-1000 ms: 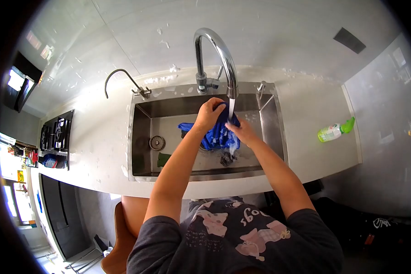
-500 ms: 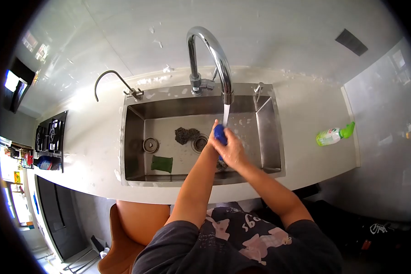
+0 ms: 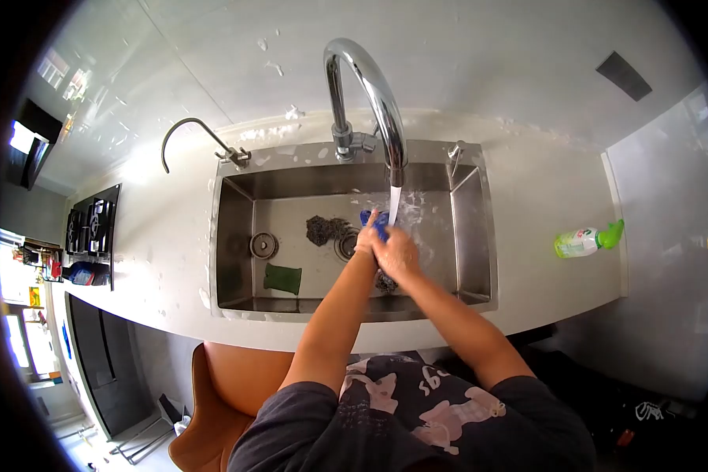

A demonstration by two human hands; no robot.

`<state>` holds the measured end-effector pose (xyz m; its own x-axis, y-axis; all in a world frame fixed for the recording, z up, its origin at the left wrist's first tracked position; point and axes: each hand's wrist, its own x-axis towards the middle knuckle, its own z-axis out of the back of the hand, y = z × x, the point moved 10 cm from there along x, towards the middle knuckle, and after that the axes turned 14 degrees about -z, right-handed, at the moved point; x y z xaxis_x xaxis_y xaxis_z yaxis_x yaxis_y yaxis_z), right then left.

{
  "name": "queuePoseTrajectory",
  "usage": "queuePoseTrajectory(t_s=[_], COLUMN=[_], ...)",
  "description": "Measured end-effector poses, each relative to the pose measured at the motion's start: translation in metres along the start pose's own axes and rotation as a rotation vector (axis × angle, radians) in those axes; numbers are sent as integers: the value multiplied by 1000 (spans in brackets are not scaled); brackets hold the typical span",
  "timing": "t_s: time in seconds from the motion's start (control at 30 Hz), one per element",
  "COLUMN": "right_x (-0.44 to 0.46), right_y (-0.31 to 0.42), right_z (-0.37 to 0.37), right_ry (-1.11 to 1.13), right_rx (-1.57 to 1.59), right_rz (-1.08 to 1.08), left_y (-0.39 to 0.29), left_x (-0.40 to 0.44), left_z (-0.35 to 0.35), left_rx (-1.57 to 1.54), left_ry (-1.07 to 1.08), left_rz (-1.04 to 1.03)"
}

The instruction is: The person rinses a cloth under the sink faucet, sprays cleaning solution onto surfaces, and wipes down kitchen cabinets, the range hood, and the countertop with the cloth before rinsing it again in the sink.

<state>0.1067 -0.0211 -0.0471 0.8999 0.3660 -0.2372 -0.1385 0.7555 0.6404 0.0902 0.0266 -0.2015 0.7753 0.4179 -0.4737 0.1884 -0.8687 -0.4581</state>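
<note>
A blue cloth is bunched up between my two hands over the right half of the steel sink. My left hand is closed on it from the left, and my right hand wraps it from the right, pressed against the left. Water runs from the curved chrome faucet onto the cloth and hands. Most of the cloth is hidden by my fingers. Dark scouring mesh lies on the sink floor left of my hands, and more mesh shows just below them.
A green pad and a round drain strainer lie in the sink's left part. A thin second tap stands at back left. A green-capped bottle lies on the right counter; a stove is at far left.
The blue cloth, hanging spread under the water a second ago, has been gathered into a tight bunch between both hands. The hands have come together and lower, uncovering the mesh and green pad.
</note>
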Motion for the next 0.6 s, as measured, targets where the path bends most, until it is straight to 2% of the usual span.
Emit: queuePoseTrajectory(t_s=[0.03,0.07,0.17,0.2,0.23,0.27,0.3,0.37,0.43,0.5,0.53,0.57,0.6], right_x=[-9,-5,27,46,67,73,73,69,66,65,60,54,48], right_y=[8,6,-4,-15,-30,-35,-33,-33,-38,-34,-31,-26,-20], right_z=[-1,-6,7,10,8,11,12,23,22,20,21,15,11], right_ry=[-36,7,-75,-105,-137,-262,-170,-24,183,263,263,314,362], right_rx=[42,31,-15,9,35,6,67,178,480,516,517,424,331], right_rz=[66,33,-72,-97,-118,-49,-46,-121,-201,-231,-229,-211,-190], left_y=[3,5,4,-16,-21,-29,-37,-43,-51,-87,-91,-86,-75], left_x=[3,7,-4,-29,-35,-34,-35,-32,-41,-45,-58,-55,-46], left_z=[4,13,35,-2,-3,-3,1,6,10,3,-19,-12,-13], left_rx=[-9,19,251,339,454,588,722,632,532,1285,1419,1422,1370], left_ry=[15,-7,-225,-178,-233,-230,-228,-189,-150,-29,83,84,220], left_rz=[15,18,12,-61,-62,-52,-38,-42,20,-245,-266,-268,-333])
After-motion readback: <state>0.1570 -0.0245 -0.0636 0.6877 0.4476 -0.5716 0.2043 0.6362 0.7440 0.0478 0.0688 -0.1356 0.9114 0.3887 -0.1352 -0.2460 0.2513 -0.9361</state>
